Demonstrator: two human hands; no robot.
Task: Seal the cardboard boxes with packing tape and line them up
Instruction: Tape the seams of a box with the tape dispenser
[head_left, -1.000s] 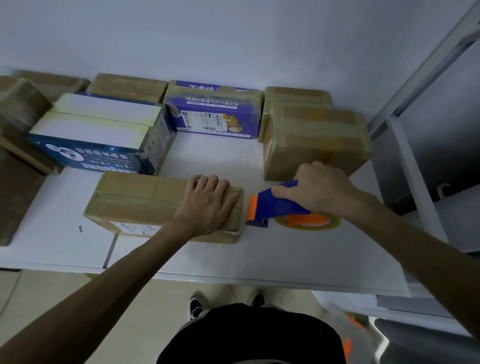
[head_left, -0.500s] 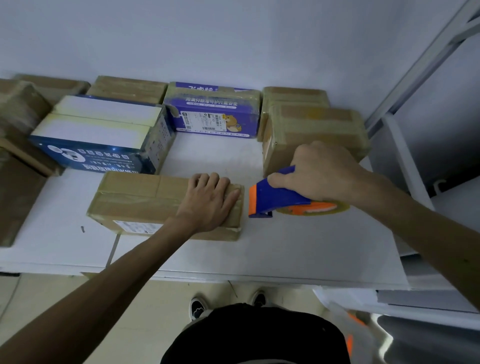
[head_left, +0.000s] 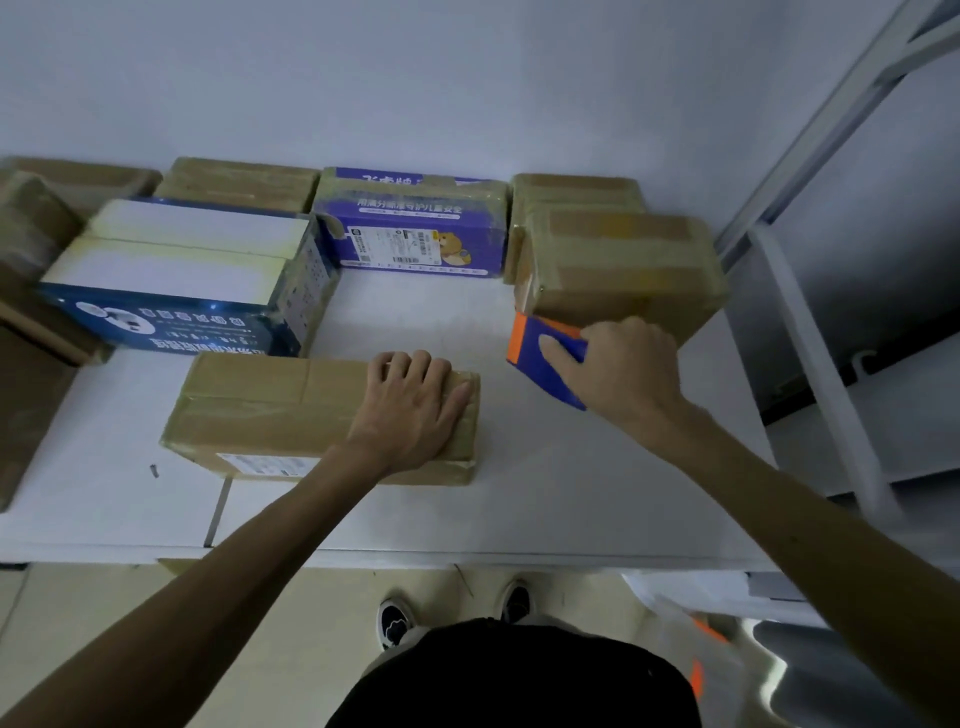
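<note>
The left hand (head_left: 410, 410) lies flat, fingers spread, on the near brown box (head_left: 291, 410) mid-table. Right of that box, the right hand (head_left: 618, 371) grips the blue tape dispenser (head_left: 540, 358) — apparently lifted — just before another taped box (head_left: 623, 270).

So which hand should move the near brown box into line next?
Left, probably. The left hand already lies flat on the right end of the near brown box, so it can push it. The right hand is occupied gripping the blue tape dispenser off the box.
</note>
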